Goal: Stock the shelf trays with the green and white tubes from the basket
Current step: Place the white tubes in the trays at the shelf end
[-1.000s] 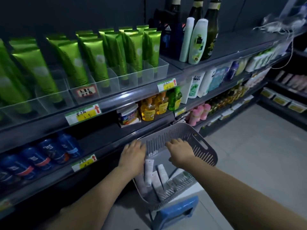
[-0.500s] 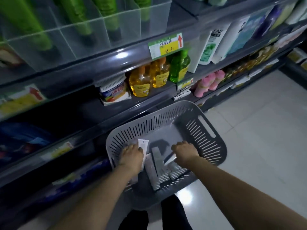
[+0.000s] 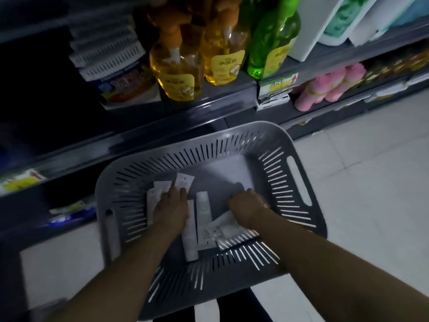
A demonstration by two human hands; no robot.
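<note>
A grey slotted basket [image 3: 299,182] stands below me in front of the shelves. Several white tubes [image 3: 203,205] lie loose on its floor; no green tube shows in it. My left hand [image 3: 171,210] is down in the basket's left part, fingers laid over a small cluster of white tubes [image 3: 162,185]. My right hand [image 3: 246,208] is in the right part, knuckles up and fingers curled downward beside a white tube [image 3: 222,223]. Whether either hand grips a tube is hidden by the hand itself and by blur. The shelf trays are out of view.
A dark shelf edge [image 3: 162,126] runs just behind the basket. On it stand yellow pump bottles [image 3: 176,73], a green bottle [image 3: 271,47] and a tub [image 3: 120,82]. Pink bottles [image 3: 325,89] sit lower right. Pale tiled floor [image 3: 371,182] lies to the right.
My view has tipped down and closer to the basket, so the trays of green tubes left the frame. Both hands have gone from the rim down among the tubes.
</note>
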